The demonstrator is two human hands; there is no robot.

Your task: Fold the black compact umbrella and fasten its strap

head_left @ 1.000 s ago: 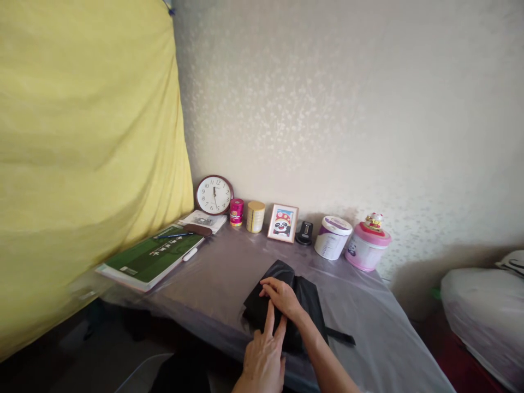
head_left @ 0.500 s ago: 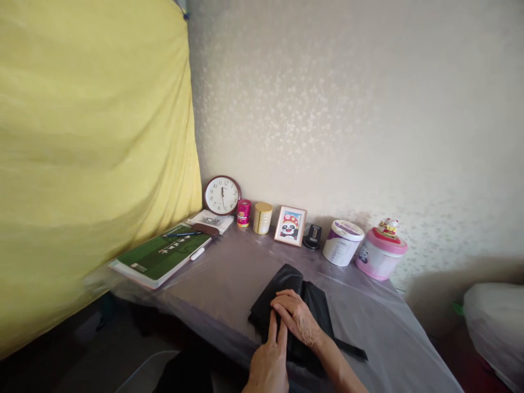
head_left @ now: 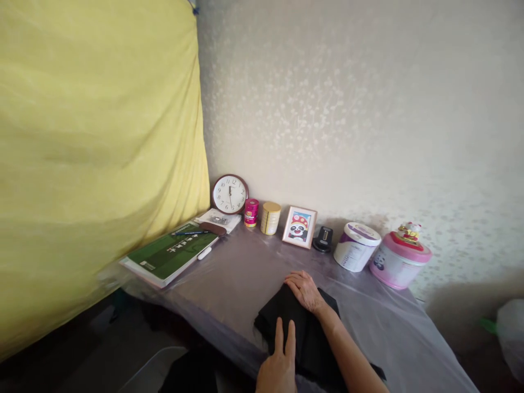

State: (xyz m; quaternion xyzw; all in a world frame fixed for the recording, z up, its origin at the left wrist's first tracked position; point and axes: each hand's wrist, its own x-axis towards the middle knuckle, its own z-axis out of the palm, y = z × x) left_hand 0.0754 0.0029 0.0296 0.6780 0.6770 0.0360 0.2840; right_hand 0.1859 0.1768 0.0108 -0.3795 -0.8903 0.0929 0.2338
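Note:
A black piece of folded fabric [head_left: 313, 349], which looks thin and slightly shiny, lies near the table's front edge. At its far edge my right hand [head_left: 305, 290] rests palm down, fingers together and laid over the cloth. My left hand [head_left: 278, 365] is at the near side, index and middle fingers stretched out and apart on the fabric, the other fingers out of sight. A narrow black strip [head_left: 377, 372] sticks out from under my right forearm. Whether it belongs to the fabric is hidden.
Along the wall stand a clock [head_left: 230, 194], a pink can [head_left: 251, 213], a yellow-lidded can [head_left: 271, 218], a panda picture frame [head_left: 299, 227], a black object [head_left: 323, 239], a white tub [head_left: 357, 246] and a pink tub [head_left: 400, 260]. A green book [head_left: 172, 251] lies left, beside a yellow curtain [head_left: 102, 136].
My right hand has slid away from my left hand to the fabric's far edge, uncovering my left fingertips. The view has turned slightly, shifting the tabletop things.

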